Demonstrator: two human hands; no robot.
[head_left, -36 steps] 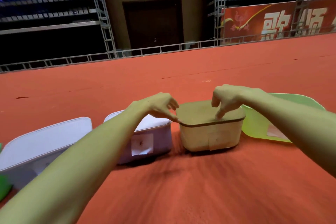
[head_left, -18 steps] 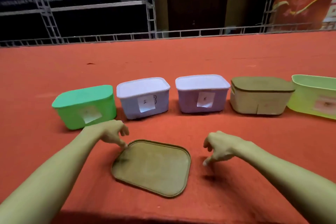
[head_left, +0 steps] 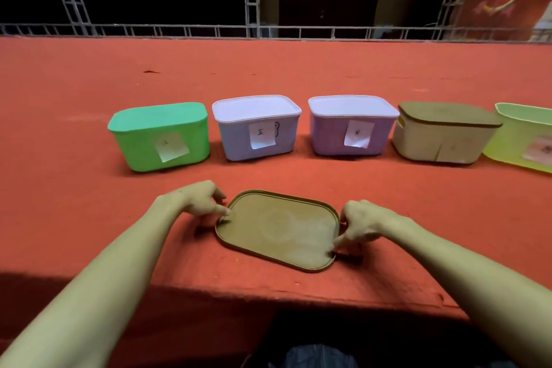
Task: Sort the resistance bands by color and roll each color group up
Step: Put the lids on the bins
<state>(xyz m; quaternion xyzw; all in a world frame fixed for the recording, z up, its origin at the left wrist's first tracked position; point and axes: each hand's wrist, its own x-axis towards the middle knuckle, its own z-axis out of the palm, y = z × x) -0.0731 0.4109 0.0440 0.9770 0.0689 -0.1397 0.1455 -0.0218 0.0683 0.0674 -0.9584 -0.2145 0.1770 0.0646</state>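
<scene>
No resistance bands show in the head view. A flat brown lid lies upside down on the red cloth near the front edge. My left hand has curled fingers and pinches the lid's left rim. My right hand is curled at the right rim, with its fingertips on the near right corner. Behind the lid, a row of labelled boxes stands: a green box, a pale blue box, a purple box, a beige box with a brown lid, and an open lime box.
The red table cloth drops off at the front edge just below my forearms. A metal railing runs along the far edge, with dark racks and a red banner beyond.
My hands left the beige box's lid and came down to the loose brown lid. My right hand, apart from it half a second ago, now holds its right rim.
</scene>
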